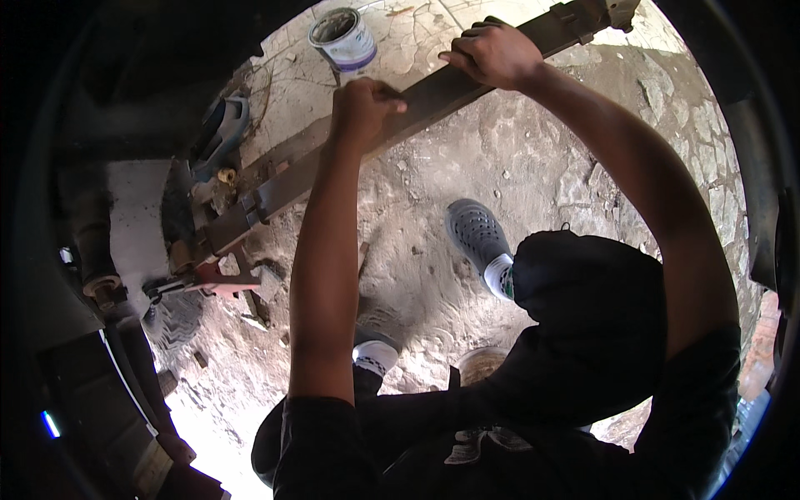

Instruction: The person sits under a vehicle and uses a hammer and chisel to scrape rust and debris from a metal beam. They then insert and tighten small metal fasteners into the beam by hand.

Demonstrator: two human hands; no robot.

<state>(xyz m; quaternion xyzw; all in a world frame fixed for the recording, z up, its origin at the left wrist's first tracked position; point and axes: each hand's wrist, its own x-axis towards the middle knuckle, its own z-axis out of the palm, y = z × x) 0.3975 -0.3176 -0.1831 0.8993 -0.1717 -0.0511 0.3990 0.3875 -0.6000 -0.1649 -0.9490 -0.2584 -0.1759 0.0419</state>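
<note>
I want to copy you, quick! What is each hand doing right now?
Left hand: closed around the edge of the long dark metal bar.
Right hand: closed over the same bar, higher up.

Cracked, dusty stone ground (517, 158) in hard sunlight; a dark, perhaps metal, structure (108, 100) shades the left.

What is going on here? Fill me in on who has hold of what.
A person stands on rough stony ground, both hands on a long dark metal bar that looks like a leaf spring. The left hand is closed on its middle and the right hand clamps over its upper edge further along. The bar's lower end sits in a bracket beside an orange-red stand. A white paint can stands just beyond the bar.
</note>
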